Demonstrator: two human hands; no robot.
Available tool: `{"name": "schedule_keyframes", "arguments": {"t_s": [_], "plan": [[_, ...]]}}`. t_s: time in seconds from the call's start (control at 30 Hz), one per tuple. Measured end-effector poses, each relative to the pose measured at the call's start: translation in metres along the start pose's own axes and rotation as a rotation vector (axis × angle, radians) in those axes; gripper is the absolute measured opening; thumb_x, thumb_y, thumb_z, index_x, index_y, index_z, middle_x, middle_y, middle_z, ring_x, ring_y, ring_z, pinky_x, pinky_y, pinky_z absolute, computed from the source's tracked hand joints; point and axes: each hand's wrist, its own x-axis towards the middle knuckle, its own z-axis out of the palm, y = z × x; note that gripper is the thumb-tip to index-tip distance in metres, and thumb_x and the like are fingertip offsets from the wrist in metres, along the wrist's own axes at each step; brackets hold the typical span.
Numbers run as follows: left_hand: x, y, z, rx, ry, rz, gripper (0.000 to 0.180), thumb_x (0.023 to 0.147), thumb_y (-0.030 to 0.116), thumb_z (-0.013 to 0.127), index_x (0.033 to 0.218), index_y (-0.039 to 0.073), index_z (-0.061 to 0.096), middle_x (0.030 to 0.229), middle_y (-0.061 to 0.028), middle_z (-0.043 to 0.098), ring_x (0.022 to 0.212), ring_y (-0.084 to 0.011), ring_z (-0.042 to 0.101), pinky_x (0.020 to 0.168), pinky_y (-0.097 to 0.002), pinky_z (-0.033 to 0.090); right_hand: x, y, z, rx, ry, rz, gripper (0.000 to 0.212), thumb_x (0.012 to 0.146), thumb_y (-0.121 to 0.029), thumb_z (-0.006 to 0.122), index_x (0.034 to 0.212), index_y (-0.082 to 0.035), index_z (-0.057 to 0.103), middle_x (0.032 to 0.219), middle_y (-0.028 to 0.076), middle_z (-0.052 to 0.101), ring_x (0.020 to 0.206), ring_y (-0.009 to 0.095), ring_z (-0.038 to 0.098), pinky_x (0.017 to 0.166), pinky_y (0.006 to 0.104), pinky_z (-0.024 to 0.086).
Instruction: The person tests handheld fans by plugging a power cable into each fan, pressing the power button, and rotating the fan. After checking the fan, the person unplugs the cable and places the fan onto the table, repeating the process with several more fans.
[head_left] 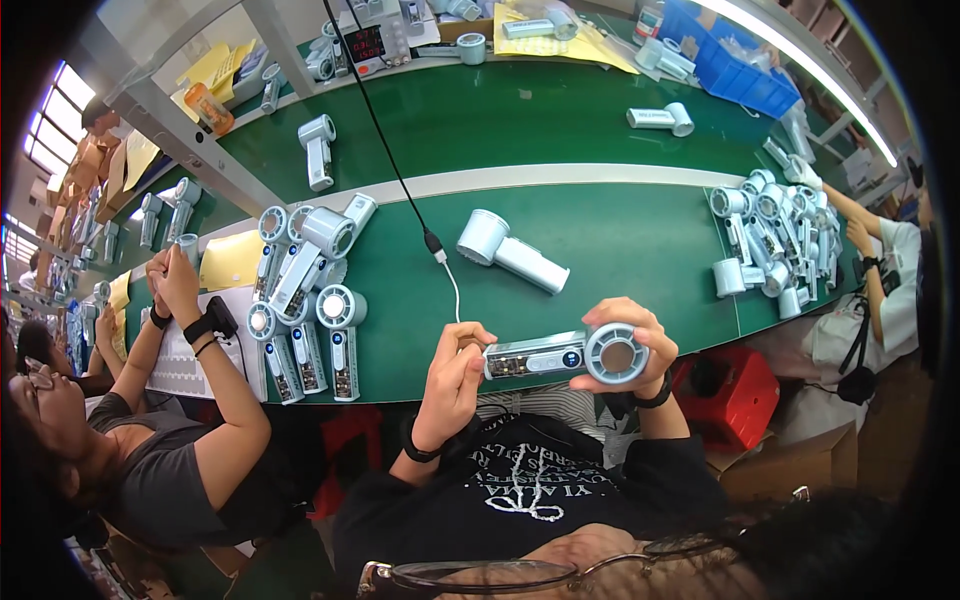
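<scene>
PLACE: assembly workshop | SIGNS: long green bench (640,240), heaped handheld fans (770,230), blue bin (745,82), neighbouring worker (175,440)

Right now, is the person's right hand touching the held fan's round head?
Touching. The head view shows the right hand curled around the round head of the held fan, bare skin against its rim.
</scene>
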Motion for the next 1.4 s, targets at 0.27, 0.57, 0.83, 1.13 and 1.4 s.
{"name": "schedule_keyframes", "arguments": {"t_s": [0.27,0.57,0.83,1.13,1.4], "plan": [[-0.011,0.007,-0.014,-0.111,0.241,-0.148,0.039,0.100,0.016,0.037,0.067,-0.003,0.043,0.101,-0.0127,0.047,0.081,-0.0158,0.052,0.065,-0.0250,0.041,0.027,-0.029,-0.025,-0.315,0.686,0.005,0.084,0.081,-0.041,0.070,0.137,-0.001,0.020,0.089,0.018,0.058,0.066,0.020,0.057,0.055,0.0332,0.049],[-0.006,-0.002,-0.022,0.075,0.303,-0.047,0.033,0.099,0.011,0.039,0.073,-0.006,0.049,0.099,-0.0121,0.048,0.081,-0.0174,0.052,0.065,-0.0263,0.042,0.046,-0.058,-0.098,0.476,0.389,0.107,0.078,0.080,-0.030,0.071,0.139,0.000,0.030,0.101,0.016,0.053,0.082,0.015,0.052,0.066,0.0304,0.045],[0.000,-0.016,-0.018,0.263,0.278,-0.019,0.031,0.099,0.010,0.042,0.075,-0.008,0.050,0.096,-0.0102,0.051,0.068,-0.0140,0.050,0.058,-0.0261,0.040,0.070,-0.026,-0.107,-0.386,0.545,0.257,0.085,0.079,-0.041,0.071,0.139,0.003,0.029,0.101,0.015,0.056,0.088,0.019,0.058,0.074,0.0304,0.050],[-0.004,-0.012,-0.025,0.166,0.213,-0.051,0.027,0.098,0.010,0.044,0.079,-0.008,0.053,0.090,-0.0091,0.053,0.060,-0.0127,0.047,0.055,-0.0256,0.038,0.112,0.162,-0.053,-0.352,0.277,0.563,0.085,0.070,-0.029,0.081,0.133,-0.001,0.031,0.104,0.016,0.057,0.088,0.020,0.059,0.077,0.0314,0.049],[-0.010,-0.004,-0.036,0.131,0.187,-0.054,0.028,0.098,0.010,0.044,0.078,-0.007,0.053,0.089,-0.0092,0.053,0.060,-0.0134,0.047,0.055,-0.0262,0.039,0.084,0.383,-0.026,-0.430,0.015,1.098,0.077,0.069,-0.037,0.080,0.125,-0.001,0.040,0.089,0.013,0.060,0.080,0.026,0.059,0.074,0.0347,0.046]]}}
